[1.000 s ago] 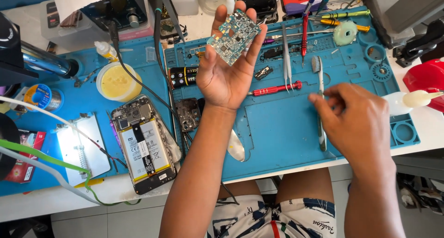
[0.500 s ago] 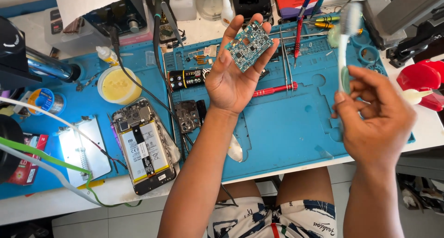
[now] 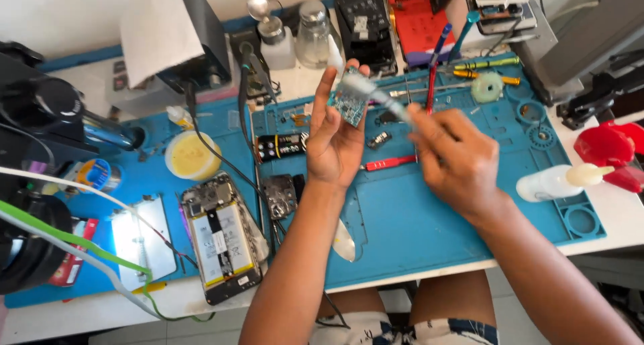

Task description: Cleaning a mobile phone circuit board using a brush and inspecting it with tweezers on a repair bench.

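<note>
The left hand point(image 3: 335, 144) pinches a small green circuit board point(image 3: 350, 105) upright above the blue mat point(image 3: 429, 224). The right hand point(image 3: 459, 160), closed, presses a blurred white brush-like tool point(image 3: 372, 90) against it.

The left hand point(image 3: 339, 140) is raised palm-up over the middle of the mat, fingers upright and pinching. The right hand point(image 3: 456, 160) reaches in from the right edge, fingers closed, knuckles up.

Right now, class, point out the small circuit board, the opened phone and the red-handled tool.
small circuit board point(image 3: 350, 105), head view, middle of its green face.
opened phone point(image 3: 220, 241), head view, on its battery.
red-handled tool point(image 3: 391, 162), head view, on its red handle.
</note>
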